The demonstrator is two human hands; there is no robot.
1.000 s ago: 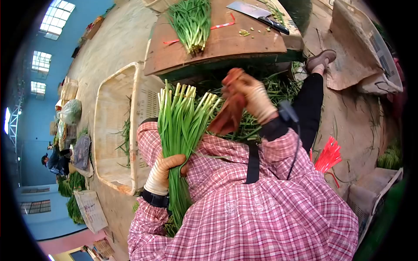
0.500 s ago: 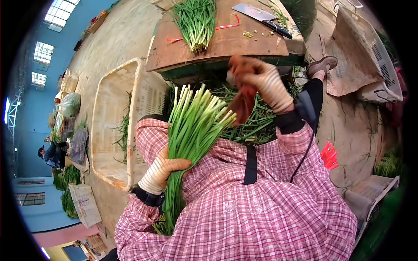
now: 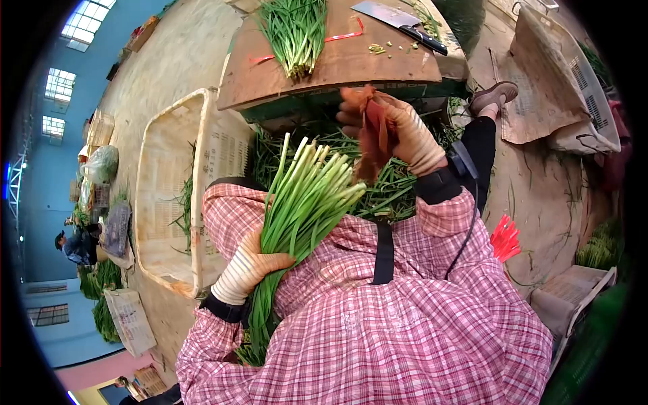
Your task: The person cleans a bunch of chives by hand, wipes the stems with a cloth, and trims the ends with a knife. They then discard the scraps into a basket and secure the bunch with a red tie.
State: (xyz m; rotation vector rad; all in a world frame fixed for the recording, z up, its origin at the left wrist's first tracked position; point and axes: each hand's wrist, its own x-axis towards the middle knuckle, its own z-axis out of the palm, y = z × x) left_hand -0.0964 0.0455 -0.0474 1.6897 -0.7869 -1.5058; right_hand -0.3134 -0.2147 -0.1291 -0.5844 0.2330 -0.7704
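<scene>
Head cam, clock dirs from pic centre. L hand [image 3: 250, 264], btw 7 & 8 o'clock: fingers closed round a bunch of long green stalks [image 3: 302, 212], pale tapering fingers of tape wrapped over hand & wrist. Bunch sits approx. centre, tilted, pale cut ends fanned twd 1 o'clock, leaves trailing down twd 7 past the hand, agst the plaid shirt [image 3: 378, 331].

R hand [image 3: 408, 135], btw 1 & 2 o'clock, also taped: thumb & fingers gripping a reddish-brown cloth [image 3: 375, 138]; fingertips blurred, exact hold n/c. Cloth's lower end hangs just beside the stalk ends; can't tell if touching.

Below R hand, loose green leaves [image 3: 395, 192] heaped btw the legs. At 12, wooden board [image 3: 354, 71] w/ 2nd bunch [image 3: 295, 34] lying on it, over a thin red strip [image 3: 343, 36]; approx. 1 o'clock, a knife [image 3: 401, 28] w/ dark handle, cut bits [image 3: 376, 48] nr it.

9 o'clock: big whitish crate [image 3: 202, 196], a few leaves inside. 2 o'clock: brown shoe [image 3: 496, 96], then another crate [image 3: 601, 91] w/ a brown sheet [image 3: 543, 84] draped over its side. 3 o'clock: bundle of red strips [image 3: 505, 239] by R sleeve. Far off nr 9: a person in dark clothes [image 3: 79, 246], piled greens [image 3: 104, 273] nearby.
</scene>
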